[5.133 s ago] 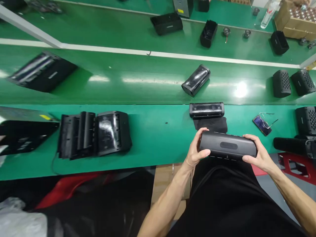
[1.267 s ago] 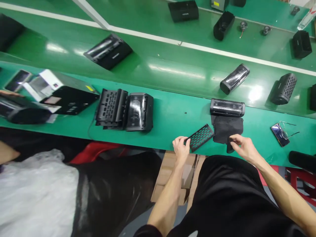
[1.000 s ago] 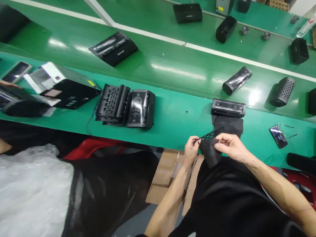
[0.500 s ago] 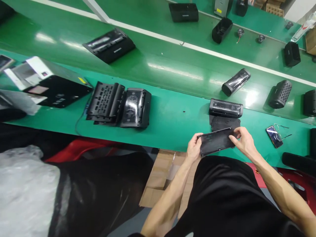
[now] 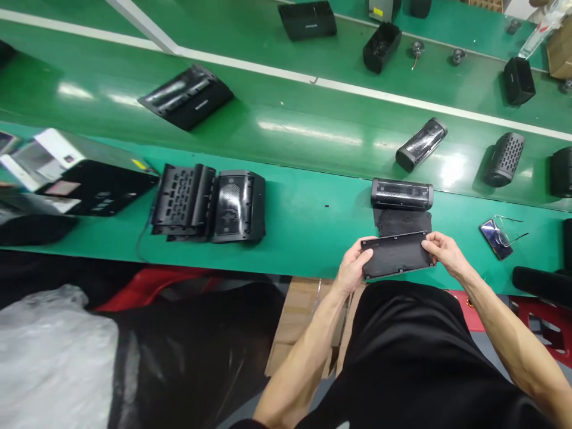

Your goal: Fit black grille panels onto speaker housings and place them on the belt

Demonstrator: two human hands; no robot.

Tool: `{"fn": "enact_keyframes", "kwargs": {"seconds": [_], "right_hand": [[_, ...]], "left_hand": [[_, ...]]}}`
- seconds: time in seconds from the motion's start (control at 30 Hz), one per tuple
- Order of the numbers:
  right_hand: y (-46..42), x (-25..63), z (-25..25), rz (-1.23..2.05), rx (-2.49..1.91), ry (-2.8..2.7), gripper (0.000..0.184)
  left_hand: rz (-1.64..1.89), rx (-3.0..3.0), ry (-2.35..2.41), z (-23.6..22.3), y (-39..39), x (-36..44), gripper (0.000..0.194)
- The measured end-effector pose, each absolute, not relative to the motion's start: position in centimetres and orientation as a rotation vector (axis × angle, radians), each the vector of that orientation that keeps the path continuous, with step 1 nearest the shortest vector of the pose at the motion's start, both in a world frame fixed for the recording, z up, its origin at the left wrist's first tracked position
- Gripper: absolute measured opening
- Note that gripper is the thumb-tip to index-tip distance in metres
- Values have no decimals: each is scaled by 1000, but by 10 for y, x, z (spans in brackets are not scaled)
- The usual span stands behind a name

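Note:
Between my hands is a black speaker grille panel [image 5: 397, 256], its inner side with small clips along the edges facing up. My left hand [image 5: 355, 265] grips its left end, thumb on top. At the right end, my right hand [image 5: 444, 253] pinches the panel between thumb and fingers. Just beyond it on the green bench lies a dark sheet of mesh cloth [image 5: 402, 222], partly hidden by the panel. Behind that cloth a black speaker body [image 5: 402, 194] with a glossy front lies lengthwise.
To the left are stacked perforated grilles [image 5: 181, 199], another speaker body [image 5: 239, 205] and a white-and-black box [image 5: 102, 173]. A phone [image 5: 495, 239] with glasses lies at right. Farther back, speakers [image 5: 421, 145] sit on the green conveyor [image 5: 313, 128]. A red stool [image 5: 547, 325] stands at lower right.
My right hand has gone from hovering over the panel's upper right corner to gripping its right end. The panel is more level, and its inside looks solid dark now.

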State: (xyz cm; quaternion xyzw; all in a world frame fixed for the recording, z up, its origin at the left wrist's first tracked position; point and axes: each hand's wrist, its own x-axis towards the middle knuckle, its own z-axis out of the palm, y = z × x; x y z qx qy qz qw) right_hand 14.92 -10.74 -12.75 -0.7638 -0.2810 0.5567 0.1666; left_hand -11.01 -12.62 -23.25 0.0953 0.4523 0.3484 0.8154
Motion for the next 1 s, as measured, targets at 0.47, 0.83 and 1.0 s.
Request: {"fn": "enact_keyframes", "kwargs": {"seconds": [0.47,0.83,1.0], "right_hand": [[-111,160,-127,1581,-2188,-720,50],[-109,165,-126,1567,-2189,-661,47],[-108,165,-131,1569,-2171,-642,47]], "left_hand": [[710,131,964,-233,-121,-100,54],[679,40,896,-226,-112,-98,54],[675,31,932,-229,-110,-97,52]]}}
